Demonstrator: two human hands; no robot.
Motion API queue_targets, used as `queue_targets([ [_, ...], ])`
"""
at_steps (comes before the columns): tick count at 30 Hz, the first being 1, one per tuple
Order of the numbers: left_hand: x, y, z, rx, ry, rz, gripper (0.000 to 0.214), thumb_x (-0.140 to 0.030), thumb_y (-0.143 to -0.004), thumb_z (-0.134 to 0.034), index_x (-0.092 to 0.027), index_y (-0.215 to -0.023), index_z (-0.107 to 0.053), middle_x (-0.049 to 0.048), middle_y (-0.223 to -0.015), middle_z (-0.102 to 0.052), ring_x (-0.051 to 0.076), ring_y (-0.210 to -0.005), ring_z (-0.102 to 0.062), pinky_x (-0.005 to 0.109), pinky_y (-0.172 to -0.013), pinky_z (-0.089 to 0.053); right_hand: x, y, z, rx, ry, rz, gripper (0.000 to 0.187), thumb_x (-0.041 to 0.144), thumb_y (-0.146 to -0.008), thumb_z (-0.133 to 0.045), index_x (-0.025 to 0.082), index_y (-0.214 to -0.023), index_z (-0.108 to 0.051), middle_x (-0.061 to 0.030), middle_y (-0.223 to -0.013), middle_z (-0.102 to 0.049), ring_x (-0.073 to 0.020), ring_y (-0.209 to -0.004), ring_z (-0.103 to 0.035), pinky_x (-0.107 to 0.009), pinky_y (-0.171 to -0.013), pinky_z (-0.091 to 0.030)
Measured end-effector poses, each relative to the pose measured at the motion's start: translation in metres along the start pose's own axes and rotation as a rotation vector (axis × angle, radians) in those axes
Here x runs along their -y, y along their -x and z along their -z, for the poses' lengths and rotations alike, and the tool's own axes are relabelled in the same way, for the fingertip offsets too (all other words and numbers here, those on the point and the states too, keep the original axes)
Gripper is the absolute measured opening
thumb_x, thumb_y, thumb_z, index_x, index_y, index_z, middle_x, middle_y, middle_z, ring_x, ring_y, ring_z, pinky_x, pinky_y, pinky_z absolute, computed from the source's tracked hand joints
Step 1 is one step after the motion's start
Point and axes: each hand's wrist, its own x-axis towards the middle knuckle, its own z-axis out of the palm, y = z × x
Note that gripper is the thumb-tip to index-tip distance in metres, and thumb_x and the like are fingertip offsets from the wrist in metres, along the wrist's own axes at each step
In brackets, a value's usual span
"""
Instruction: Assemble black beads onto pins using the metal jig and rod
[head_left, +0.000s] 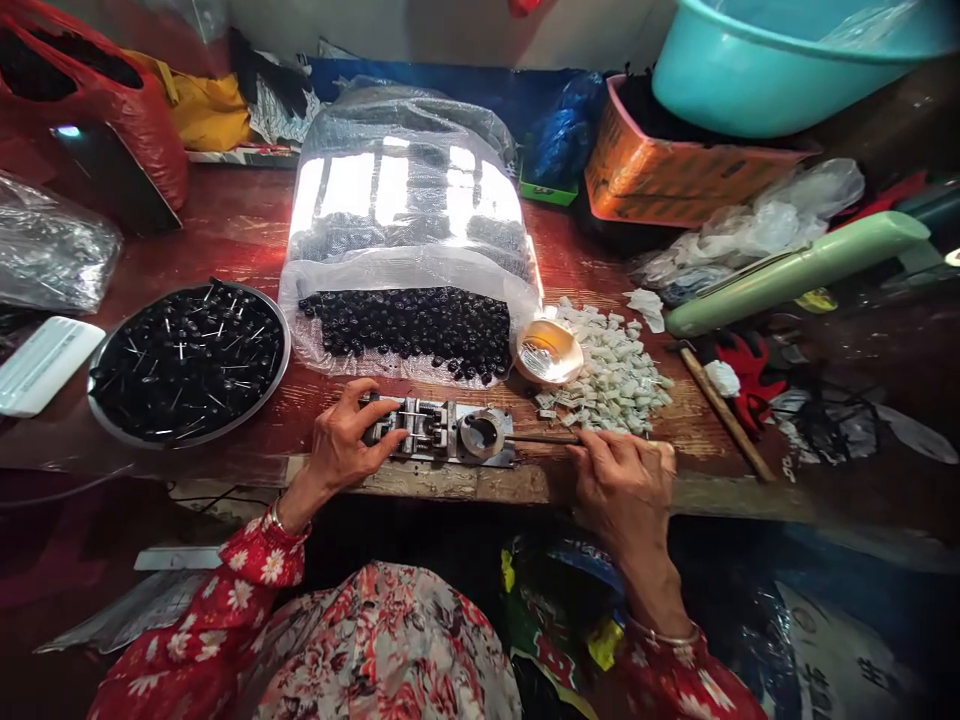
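Note:
My left hand (341,445) grips the end of a small metal jig (442,430) lying at the table's front edge. My right hand (622,490) pinches a thin dark rod (544,438), whose tip reaches the round opening at the jig's right end. Above the jig lies a clear plastic bag of black beads (409,330). To its left, a round metal tray (187,365) holds black beads with thin pins sticking out. A heap of small pale chips (615,370) lies above my right hand, beside a shallow brass dish (549,352).
The worn wooden table (247,210) is crowded. A turquoise basin (787,60) and an orange crate (675,160) stand at the back right. A green tube (795,270) and a wooden handle (724,400) lie right, with a white plastic block (45,365) far left.

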Motion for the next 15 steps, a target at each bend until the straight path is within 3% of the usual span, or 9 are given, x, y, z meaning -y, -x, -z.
queue_targets([
  [3,-0.003,-0.002,0.001,0.035,-0.130,-0.037,0.034,-0.048,-0.090,-0.077,-0.031,-0.119,-0.077,0.0096,-0.140,-0.061,0.029,-0.116,-0.062,0.044,-0.099,-0.053,0.006,0.024,0.017,0.043,-0.043,-0.009,0.033,0.039,-0.106,-0.050,0.023,-0.116,-0.076,-0.0127,-0.105,-0.079,-0.0332,-0.101,-0.062,-0.049,-0.093,-0.042],
  [6,-0.007,-0.007,0.003,0.108,-0.190,-0.078,0.028,-0.045,-0.091,-0.076,-0.032,-0.116,-0.079,0.0086,-0.148,-0.058,0.032,-0.116,-0.058,0.049,-0.098,-0.047,0.012,0.046,0.036,0.189,-0.246,-0.051,0.035,0.044,-0.105,-0.051,0.024,-0.115,-0.079,-0.0110,-0.094,-0.079,-0.0311,-0.087,-0.065,-0.046,-0.082,-0.046],
  [11,-0.010,-0.014,0.007,0.132,-0.160,-0.059,0.019,-0.038,-0.091,-0.076,-0.031,-0.109,-0.081,0.0074,-0.145,-0.061,0.033,-0.121,-0.055,0.051,-0.099,-0.040,0.019,0.067,0.054,0.687,-0.902,-0.218,0.047,0.056,-0.103,-0.051,0.025,-0.128,-0.076,-0.0050,-0.071,-0.071,-0.0229,-0.061,-0.063,-0.036,-0.062,-0.049],
  [13,-0.011,-0.015,0.007,0.137,-0.135,-0.037,0.017,-0.037,-0.091,-0.077,-0.031,-0.107,-0.081,0.0068,-0.144,-0.062,0.033,-0.122,-0.054,0.051,-0.101,-0.039,0.024,0.070,0.055,0.887,-1.097,-0.351,0.057,0.064,-0.103,-0.048,0.023,-0.134,-0.073,-0.0007,-0.060,-0.063,-0.0181,-0.048,-0.053,-0.032,-0.052,-0.044],
  [15,-0.010,-0.015,0.006,0.148,-0.111,-0.018,0.017,-0.036,-0.091,-0.076,-0.031,-0.107,-0.081,0.0067,-0.144,-0.063,0.034,-0.125,-0.053,0.052,-0.104,-0.038,0.030,0.073,0.055,1.005,-1.248,-0.488,0.067,0.072,-0.101,-0.046,0.020,-0.136,-0.069,0.0031,-0.055,-0.055,-0.0139,-0.041,-0.042,-0.028,-0.045,-0.036],
])
